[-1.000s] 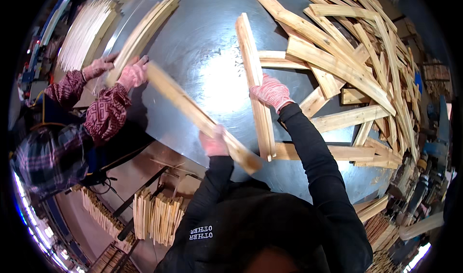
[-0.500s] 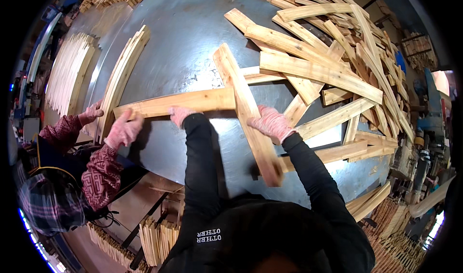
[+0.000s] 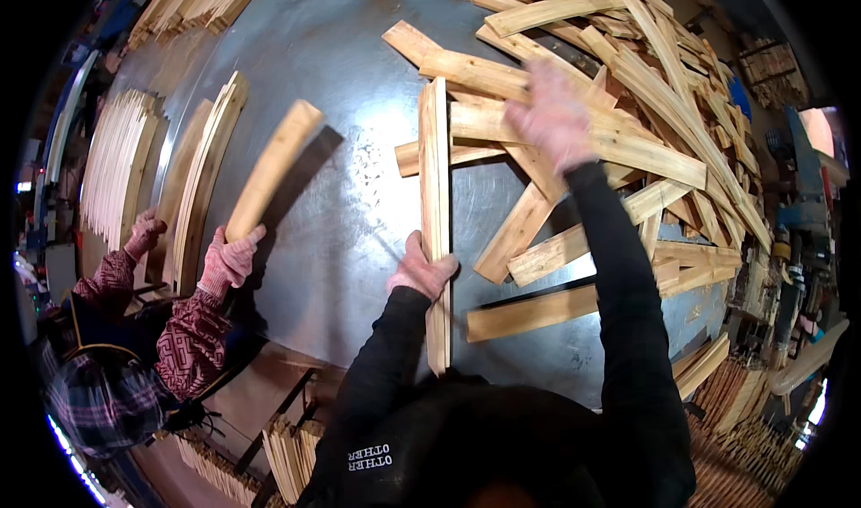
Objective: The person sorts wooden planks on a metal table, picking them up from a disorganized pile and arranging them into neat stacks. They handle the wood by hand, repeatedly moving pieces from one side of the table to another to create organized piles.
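My left hand (image 3: 421,273) in a pink glove grips a long wooden slat (image 3: 436,194) that stands on edge on the metal table (image 3: 359,176), reaching from near me toward the pile. My right hand (image 3: 552,118), blurred, reaches out over the heap of loose wooden slats (image 3: 628,122) at the right and holds nothing that I can see. At the left, a co-worker's gloved hand (image 3: 231,259) holds one end of another slat (image 3: 269,169) raised off the table.
The co-worker in a patterned red sleeve (image 3: 184,338) stands at the table's left edge. Curved slats stacked on edge (image 3: 202,176) and a bundle of thin strips (image 3: 117,167) lie at the left. More slats are stacked below the table (image 3: 287,445).
The slat I passed leftward is now in the co-worker's hand and lifted. My left hand has taken the long slat my right held; my right hand has moved out to the pile.
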`<state>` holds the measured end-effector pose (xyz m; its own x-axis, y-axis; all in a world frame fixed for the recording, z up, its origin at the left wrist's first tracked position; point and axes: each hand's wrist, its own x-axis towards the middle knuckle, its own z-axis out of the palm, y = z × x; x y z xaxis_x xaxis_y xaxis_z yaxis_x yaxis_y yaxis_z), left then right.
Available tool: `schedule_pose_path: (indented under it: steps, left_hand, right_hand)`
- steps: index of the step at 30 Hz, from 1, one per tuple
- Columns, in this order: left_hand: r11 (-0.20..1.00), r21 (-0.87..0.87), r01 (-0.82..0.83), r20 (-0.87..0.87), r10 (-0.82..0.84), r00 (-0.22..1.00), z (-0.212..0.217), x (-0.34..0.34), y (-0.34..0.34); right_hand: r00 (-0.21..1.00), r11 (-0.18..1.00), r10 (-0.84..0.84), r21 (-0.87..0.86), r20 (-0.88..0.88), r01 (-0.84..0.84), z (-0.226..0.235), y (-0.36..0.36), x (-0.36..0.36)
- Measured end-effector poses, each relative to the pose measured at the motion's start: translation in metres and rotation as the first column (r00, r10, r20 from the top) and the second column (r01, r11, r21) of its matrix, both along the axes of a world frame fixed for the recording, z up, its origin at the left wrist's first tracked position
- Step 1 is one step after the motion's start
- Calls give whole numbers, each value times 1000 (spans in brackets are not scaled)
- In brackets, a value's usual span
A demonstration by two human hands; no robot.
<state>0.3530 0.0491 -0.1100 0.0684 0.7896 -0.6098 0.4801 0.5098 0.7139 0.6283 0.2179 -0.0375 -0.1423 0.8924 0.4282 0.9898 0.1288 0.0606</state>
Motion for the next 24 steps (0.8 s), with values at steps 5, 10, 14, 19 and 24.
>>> schedule_pose_path:
  steps: [5,10,14,19,24]
  left_hand:
    - [992,26,122,-120,-118,986,6,-21,-3]
    - [967,-137,217,-444,-255,859,21,-46,-11]
    - [990,58,131,-479,-87,873,19,-34,-33]
    - [991,116,61,-480,2,877,39,-59,-51]
    - [982,148,120,-700,18,714,-17,-155,-87]
  right_hand:
    - [958,794,-288,-556,10,245,17,57,51]
    - [873,953,303,124,-383,-276,77,53,54]
    - [990,998,-46,31,-131,50,99,88,84]
    - [915,853,-378,-331,142,404,19,57,126]
    - [909,862,-188,-381,373,335,-27,57,61]
